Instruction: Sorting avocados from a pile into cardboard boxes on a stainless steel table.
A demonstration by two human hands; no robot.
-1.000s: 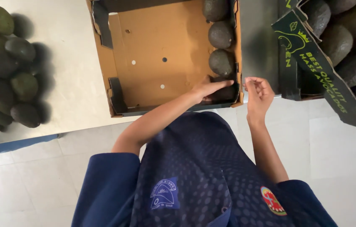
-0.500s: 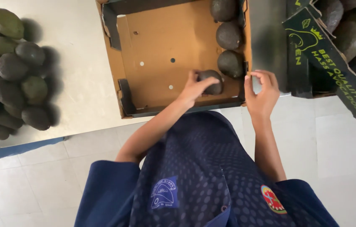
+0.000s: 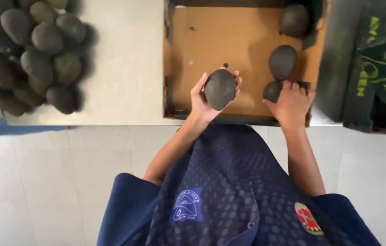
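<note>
1. My left hand is wrapped around a dark avocado, fingers curled up its sides, holding it lifted above the floor of the cardboard box; that fruit sits just past centre of my view, toward 12 o'clock

2. My right hand is at about 2 o'clock from centre, palm down, fingers closed over a second avocado that lies on the box floor near the front right corner; only the left part of that fruit shows from under the fingers

3. Directly at 12 o'clock of my right hand a third avocado lies just beside the one I am gripping; whether they touch I cannot tell

4. A fourth avocado sits further up at 1 o'clock, in the back right corner of the box

5. At 10 o'clock, well apart from the box, a pile of avocados rests on the pale table

6. At 3 o'clock a dark green carton with yellow-green print stands just beside the box
</note>
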